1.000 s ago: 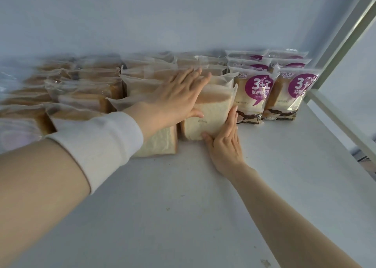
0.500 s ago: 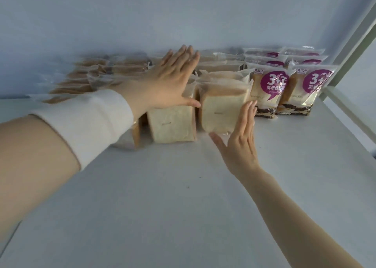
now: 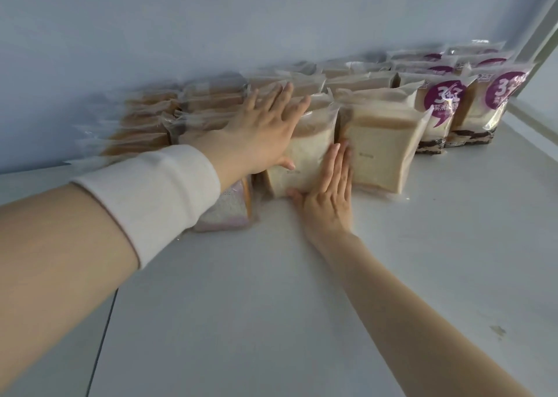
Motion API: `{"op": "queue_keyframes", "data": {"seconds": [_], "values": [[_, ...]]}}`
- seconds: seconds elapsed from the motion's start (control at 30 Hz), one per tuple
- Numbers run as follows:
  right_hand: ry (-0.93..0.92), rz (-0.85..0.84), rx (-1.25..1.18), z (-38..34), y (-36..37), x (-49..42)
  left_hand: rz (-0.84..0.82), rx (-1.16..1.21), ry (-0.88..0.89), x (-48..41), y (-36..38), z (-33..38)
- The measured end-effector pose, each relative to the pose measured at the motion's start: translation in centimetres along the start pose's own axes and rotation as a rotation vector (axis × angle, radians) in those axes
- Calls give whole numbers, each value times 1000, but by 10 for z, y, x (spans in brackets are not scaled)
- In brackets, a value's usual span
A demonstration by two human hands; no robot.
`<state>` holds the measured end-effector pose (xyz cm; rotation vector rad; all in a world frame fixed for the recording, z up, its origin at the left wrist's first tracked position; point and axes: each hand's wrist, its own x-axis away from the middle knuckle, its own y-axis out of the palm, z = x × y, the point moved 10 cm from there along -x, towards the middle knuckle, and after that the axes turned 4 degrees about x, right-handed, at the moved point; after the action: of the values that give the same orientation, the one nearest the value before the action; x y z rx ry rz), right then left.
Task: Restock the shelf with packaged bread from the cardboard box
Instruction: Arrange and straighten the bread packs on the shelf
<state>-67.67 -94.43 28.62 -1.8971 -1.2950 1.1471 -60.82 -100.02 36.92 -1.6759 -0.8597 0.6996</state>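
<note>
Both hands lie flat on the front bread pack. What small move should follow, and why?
Probably press the bread pack gently back against the packs behind it, then let go. It already stands on the shelf beside the neighbouring pack; the left hand lies flat over its top and the right hand flat against its lower front, neither gripping.

Purple-label bread packs (image 3: 441,107): large "3" readable; rest illegible.

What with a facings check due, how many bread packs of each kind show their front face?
Plain white toast packs: 2
Purple-label packs: 2
Purple-swirl pack: 1
Total: 5; rows behind too blurred to count.
</note>
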Motion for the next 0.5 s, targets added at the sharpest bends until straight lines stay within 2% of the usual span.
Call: {"op": "queue_keyframes", "data": {"seconds": [0.17, 0.33, 0.5], "values": [[-48, -28, -20, -1, -3, 3, 44, -32, 17, 3, 0, 1], [-36, -30, 27, 0, 3, -3, 19, -17, 18, 3, 2, 2], [-55, -74, -95, -5, -6, 6, 22, 42, 38, 13, -11, 0]]}}
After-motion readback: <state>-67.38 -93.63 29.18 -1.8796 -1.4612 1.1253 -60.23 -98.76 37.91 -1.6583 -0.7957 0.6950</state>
